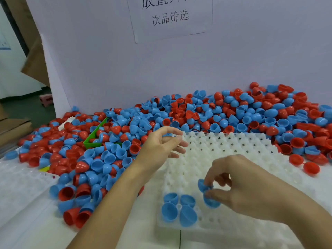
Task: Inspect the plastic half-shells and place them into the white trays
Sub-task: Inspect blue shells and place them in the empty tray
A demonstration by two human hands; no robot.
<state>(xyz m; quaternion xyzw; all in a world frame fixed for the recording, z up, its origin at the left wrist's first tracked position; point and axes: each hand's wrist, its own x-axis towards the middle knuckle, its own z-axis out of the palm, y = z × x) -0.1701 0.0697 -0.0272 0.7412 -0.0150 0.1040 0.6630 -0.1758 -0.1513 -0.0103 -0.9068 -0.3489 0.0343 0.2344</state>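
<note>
White backboard (107, 69) with paper notice (170, 17)

Right hand (251, 187) pinches blue half-shells (209, 194) over white tray (233, 151).

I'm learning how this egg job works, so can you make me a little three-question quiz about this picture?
1. True or false: the right hand pinches blue plastic half-shells.
2. How many blue half-shells already sit in the white bumpy plastic tray? A) none B) four C) ten
3. Fill in: the left hand is near the tray's ____ edge, beside the pile of red and blue half-shells.

Key: 1 true; 2 B, the four seated blue shells; 3 far.
</note>
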